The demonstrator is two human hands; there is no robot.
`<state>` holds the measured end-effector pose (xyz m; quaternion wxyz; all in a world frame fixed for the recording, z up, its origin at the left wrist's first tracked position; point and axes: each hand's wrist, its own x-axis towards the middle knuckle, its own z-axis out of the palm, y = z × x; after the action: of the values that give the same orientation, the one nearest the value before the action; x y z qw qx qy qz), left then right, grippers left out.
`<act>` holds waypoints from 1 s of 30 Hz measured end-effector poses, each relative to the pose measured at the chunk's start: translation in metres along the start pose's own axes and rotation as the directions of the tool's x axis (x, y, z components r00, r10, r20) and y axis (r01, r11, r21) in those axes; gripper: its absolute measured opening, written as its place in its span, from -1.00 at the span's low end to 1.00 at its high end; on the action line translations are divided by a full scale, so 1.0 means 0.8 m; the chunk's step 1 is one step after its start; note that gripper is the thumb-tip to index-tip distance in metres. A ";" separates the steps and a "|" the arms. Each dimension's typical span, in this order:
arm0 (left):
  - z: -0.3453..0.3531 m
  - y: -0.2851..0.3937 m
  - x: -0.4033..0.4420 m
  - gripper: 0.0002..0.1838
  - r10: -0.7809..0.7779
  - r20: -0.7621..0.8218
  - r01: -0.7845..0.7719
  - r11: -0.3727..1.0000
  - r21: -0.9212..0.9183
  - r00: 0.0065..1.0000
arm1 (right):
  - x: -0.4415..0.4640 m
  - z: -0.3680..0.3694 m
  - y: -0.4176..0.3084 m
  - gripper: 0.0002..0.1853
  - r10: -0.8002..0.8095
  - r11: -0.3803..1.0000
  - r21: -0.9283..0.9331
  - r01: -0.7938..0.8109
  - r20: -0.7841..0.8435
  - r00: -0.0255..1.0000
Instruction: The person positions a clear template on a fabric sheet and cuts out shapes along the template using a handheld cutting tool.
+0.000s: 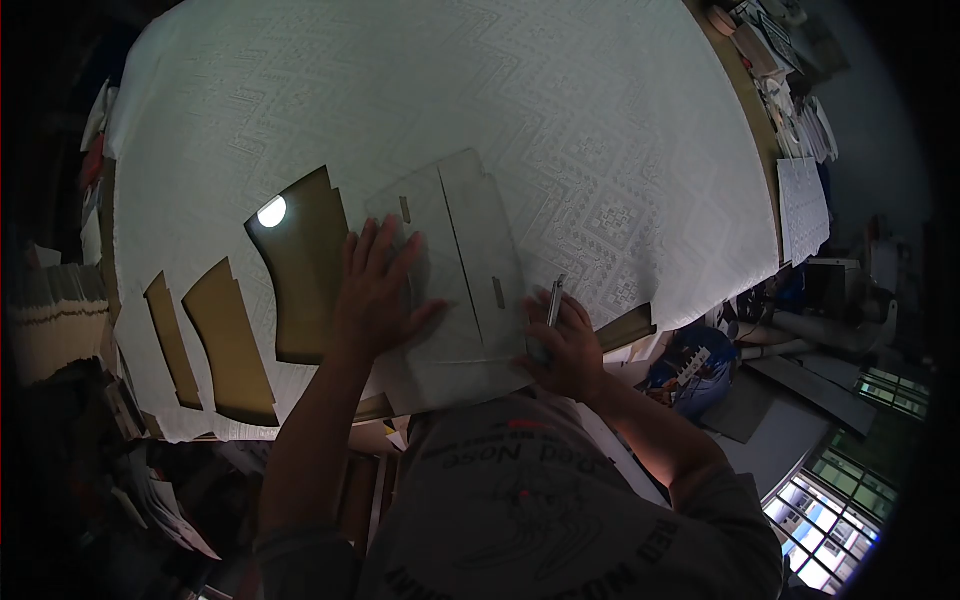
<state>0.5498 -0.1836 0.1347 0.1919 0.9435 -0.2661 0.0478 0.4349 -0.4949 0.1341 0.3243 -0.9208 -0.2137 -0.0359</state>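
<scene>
A pale, see-through pattern template [435,215] with a dark slot and two small brown marks lies on white patterned fabric [400,80]. My left hand [380,285] rests on the template's left part, palm down and fingers spread. At its lower right edge, my right hand [565,345] is closed round a slim silvery tool [556,300], its narrow end sticking up past the fingers. I cannot make out whether this is a pen or a knife. Left of my left hand, curved cut-outs [300,290] in the fabric show the brown surface beneath.
A round white spot [272,211] shines at the largest cut-out. Stacked pale sheets [65,315] stand at the far left. Papers and small items [790,110] line the right side, with a blue patterned object [690,370] below. A barred window [825,520] is at lower right.
</scene>
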 end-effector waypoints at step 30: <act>0.006 -0.003 -0.003 -0.04 0.035 -0.030 -0.034 0.999 0.027 0.999 | -0.005 0.006 0.004 -0.47 -0.021 1.000 -0.012 0.021 0.008 1.000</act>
<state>0.5489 -0.1824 0.1293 0.1825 0.9404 -0.2786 0.0688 0.4321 -0.4957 0.1275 0.3176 -0.9205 -0.2245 -0.0366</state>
